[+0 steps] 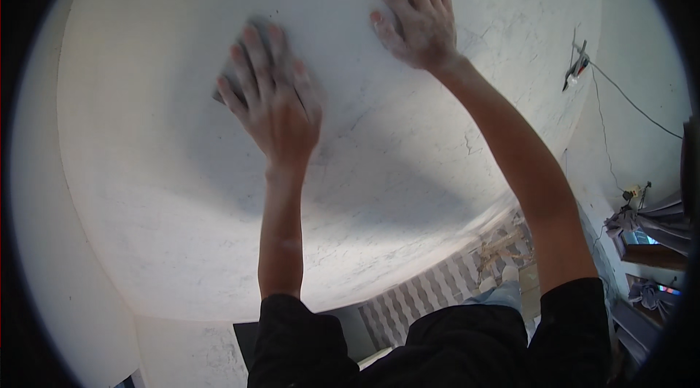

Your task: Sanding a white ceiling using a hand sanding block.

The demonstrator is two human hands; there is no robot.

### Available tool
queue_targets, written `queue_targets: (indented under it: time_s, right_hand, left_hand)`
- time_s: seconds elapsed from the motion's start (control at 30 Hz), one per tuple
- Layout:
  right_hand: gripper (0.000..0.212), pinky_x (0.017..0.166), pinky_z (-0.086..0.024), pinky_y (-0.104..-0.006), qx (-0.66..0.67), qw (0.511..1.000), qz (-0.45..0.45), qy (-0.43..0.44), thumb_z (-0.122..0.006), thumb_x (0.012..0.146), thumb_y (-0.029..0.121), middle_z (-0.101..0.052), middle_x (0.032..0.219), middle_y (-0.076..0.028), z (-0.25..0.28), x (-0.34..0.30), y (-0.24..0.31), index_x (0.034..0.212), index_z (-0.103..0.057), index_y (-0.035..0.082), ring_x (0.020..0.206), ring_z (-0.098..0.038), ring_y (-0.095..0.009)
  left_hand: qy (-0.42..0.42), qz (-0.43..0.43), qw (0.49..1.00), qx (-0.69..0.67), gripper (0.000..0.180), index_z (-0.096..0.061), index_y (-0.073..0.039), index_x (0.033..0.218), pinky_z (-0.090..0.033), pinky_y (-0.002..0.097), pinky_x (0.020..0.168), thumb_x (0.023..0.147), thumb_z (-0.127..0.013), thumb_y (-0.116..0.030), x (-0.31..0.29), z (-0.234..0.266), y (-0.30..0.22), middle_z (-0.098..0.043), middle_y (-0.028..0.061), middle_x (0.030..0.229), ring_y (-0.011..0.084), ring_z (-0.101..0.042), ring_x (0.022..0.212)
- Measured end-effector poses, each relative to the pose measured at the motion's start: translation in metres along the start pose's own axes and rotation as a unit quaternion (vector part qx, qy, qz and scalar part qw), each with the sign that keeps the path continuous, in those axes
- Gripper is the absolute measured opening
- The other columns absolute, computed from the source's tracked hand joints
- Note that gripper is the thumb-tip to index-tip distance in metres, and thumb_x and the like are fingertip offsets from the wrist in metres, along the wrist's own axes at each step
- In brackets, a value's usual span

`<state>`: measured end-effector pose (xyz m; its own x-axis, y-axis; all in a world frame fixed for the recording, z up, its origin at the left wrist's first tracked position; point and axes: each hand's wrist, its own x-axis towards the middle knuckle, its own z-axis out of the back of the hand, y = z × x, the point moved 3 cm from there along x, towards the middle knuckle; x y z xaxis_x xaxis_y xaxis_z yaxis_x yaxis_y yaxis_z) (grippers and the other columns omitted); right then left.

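A whitish wall (386, 125) with fine cracks and grey smudges fills most of the view. My left hand (281, 100), dusted white, lies flat against it with fingers spread. Beneath those fingers it presses a thin dark sheet, apparently sandpaper (219, 96); only the sheet's edges show, the rest being hidden by the hand. Higher up and to the right, my right hand (421, 27) rests on or very near the wall, fingers outstretched and apart, holding nothing. White powder coats its fingers and wrist too.
At the right, a small fixture (577, 71) with loose wires is attached to the wall. Lower right are a yellowish electrical piece (633, 191), a tied grey curtain (660, 220) and wooden window frames. Below lies a patterned grey-and-white floor (419, 308) with debris along the wall's foot.
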<state>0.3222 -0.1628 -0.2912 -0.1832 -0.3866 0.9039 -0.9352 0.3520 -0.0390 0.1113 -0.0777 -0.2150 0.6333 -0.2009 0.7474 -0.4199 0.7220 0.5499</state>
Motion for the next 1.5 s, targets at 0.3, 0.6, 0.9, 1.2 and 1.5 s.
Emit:
queue_targets:
  time_s: [0.3,0.6,0.9,1.2,1.5]
  right_hand:
    - [0.068,0.116,-0.017,-0.0595,-0.066,0.997,0.036,0.011,-0.059,0.090,0.035,-0.017,0.161,-0.019,0.004,-0.035,0.002,0.152,-0.035,0.021,0.147,-0.021,-0.038]
    - [0.070,0.116,-0.017,-0.0598,0.004,0.969,-0.135,0.205,-0.062,0.087,0.031,-0.017,0.161,-0.018,0.032,-0.002,0.027,0.151,-0.035,0.021,0.146,-0.021,-0.040]
    - [0.056,0.112,-0.020,-0.0602,-0.019,0.983,-0.093,0.157,-0.043,0.099,0.045,-0.029,0.157,-0.018,0.033,-0.026,0.019,0.149,-0.043,0.020,0.143,-0.029,-0.039]
    - [0.058,0.117,-0.016,-0.0494,-0.018,0.980,-0.054,0.191,-0.032,0.106,0.038,-0.022,0.158,-0.022,0.031,-0.019,0.031,0.149,-0.034,-0.001,0.146,-0.020,-0.037]
    - [0.064,0.117,-0.016,-0.0532,-0.066,0.969,-0.065,0.230,-0.022,0.105,0.049,-0.019,0.161,-0.017,0.033,-0.015,0.024,0.154,-0.027,0.008,0.147,-0.018,-0.037]
  left_hand:
    - [0.037,-0.069,0.995,0.069,0.057,-0.031,-0.011,0.153,-0.002,0.0544,0.119,0.101,-0.039,-0.032,-0.117,-0.025,-0.005,-0.021,0.0092,0.162,0.0288,-0.015,0.150]
    - [-0.003,0.111,0.993,0.043,0.060,-0.022,-0.009,0.155,0.001,0.0514,0.120,0.103,-0.033,-0.037,-0.127,-0.009,0.043,-0.015,0.0137,0.162,0.0313,-0.007,0.151]
    - [-0.002,0.204,0.979,-0.004,0.055,-0.032,-0.012,0.153,0.001,0.0512,0.119,0.103,-0.032,-0.035,-0.116,0.027,0.103,-0.021,0.0141,0.161,0.0333,-0.012,0.150]
    - [-0.005,0.279,0.960,-0.012,0.054,-0.036,-0.007,0.151,-0.006,0.0576,0.117,0.101,-0.036,-0.030,-0.240,-0.001,0.085,-0.024,0.0207,0.159,0.0412,-0.015,0.148]
    - [-0.093,0.398,0.912,-0.035,0.054,-0.033,-0.006,0.151,-0.008,0.0558,0.118,0.102,-0.036,-0.027,-0.267,0.007,0.102,-0.024,0.0201,0.159,0.0417,-0.019,0.147]
